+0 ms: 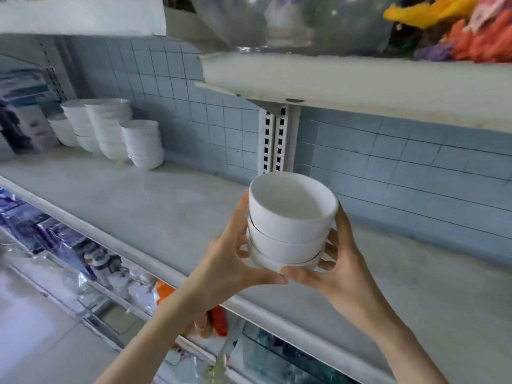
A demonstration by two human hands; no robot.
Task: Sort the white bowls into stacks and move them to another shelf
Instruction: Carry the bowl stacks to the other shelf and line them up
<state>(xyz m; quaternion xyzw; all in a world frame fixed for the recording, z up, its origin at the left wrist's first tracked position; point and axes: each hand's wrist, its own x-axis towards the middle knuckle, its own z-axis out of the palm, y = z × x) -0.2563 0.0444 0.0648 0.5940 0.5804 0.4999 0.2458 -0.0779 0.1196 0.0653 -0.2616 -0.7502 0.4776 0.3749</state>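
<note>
A stack of three white straight-sided bowls [288, 223] is held between both hands above the front of the pale shelf [144, 206]. My left hand [230, 259] grips the stack's left side and bottom. My right hand [332, 261] wraps its right side, thumb under the lowest bowl. Whether the stack touches the shelf cannot be told. At the far left back of the same shelf stand several taller stacks of white bowls [110, 131], rims up.
An upper shelf [346, 81] overhangs close above, carrying a clear glass vase [291, 20] and bright artificial flowers [471, 29]. A slotted white upright [277, 139] stands against the blue tiled back wall. Blue boxes [22, 117] sit far left. Packaged goods fill the lower shelf [110, 270].
</note>
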